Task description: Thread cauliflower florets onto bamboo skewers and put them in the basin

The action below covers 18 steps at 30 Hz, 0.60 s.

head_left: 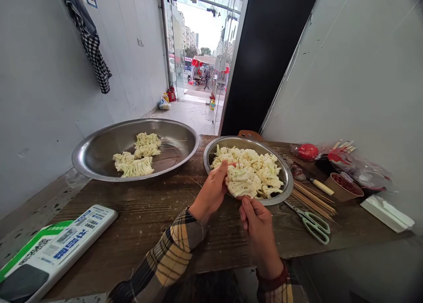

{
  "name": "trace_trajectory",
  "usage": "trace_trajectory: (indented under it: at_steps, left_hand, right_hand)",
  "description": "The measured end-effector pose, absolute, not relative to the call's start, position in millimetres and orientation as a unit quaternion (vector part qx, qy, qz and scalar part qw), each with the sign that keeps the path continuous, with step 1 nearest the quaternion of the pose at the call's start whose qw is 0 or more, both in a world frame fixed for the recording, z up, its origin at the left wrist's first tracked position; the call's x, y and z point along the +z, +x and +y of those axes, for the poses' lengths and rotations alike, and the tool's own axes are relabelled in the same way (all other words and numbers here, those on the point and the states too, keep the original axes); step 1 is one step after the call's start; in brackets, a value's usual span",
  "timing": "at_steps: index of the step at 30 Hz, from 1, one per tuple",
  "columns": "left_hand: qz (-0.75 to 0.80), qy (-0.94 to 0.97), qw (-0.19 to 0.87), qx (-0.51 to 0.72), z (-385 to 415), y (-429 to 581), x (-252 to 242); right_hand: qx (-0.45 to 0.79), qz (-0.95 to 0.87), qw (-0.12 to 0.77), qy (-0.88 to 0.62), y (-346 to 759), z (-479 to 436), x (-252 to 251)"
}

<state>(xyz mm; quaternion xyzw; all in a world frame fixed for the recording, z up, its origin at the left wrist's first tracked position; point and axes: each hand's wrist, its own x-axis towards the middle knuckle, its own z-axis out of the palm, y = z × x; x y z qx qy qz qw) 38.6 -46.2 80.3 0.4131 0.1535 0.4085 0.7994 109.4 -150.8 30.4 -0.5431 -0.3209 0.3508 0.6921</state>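
Observation:
In front of me, my left hand [213,188] is closed around a flat bunch of cauliflower florets [243,182], held over the near rim of a steel bowl [287,197]. My right hand [256,216] pinches at the bunch's lower edge, on what looks like the end of a thin skewer, mostly hidden by the florets and fingers. A slim tip shows above the bunch. Loose cauliflower pieces [264,164] fill the bowl behind it. To the left, a larger steel basin [99,149] holds several bunches of cauliflower [137,166].
Right of the bowl lie bamboo skewers [313,199], scissors with green handles [313,223], a wooden-handled knife [320,186], a paper bowl of red contents [345,186] and a white box [386,212]. A white device with printed labels [72,243] rests on the wooden table [145,223] at left.

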Motion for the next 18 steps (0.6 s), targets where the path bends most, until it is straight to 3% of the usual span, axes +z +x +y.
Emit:
trace_trajectory:
  at_steps: [6,14,18]
  left_hand:
    - [0.158,0.406,0.806,0.400,-41.0,36.3,81.4]
    - [0.198,0.477,0.674,0.529,-21.7,31.8,75.0]
    - [0.221,0.501,0.622,0.560,-17.4,32.0,73.0]
  right_hand:
    - [0.349,-0.312,0.703,-0.535,110.9,-155.9,31.0]
    - [0.215,-0.175,0.811,-0.516,162.9,-186.1,36.3]
    - [0.203,-0.168,0.819,-0.511,182.5,-198.6,34.7]
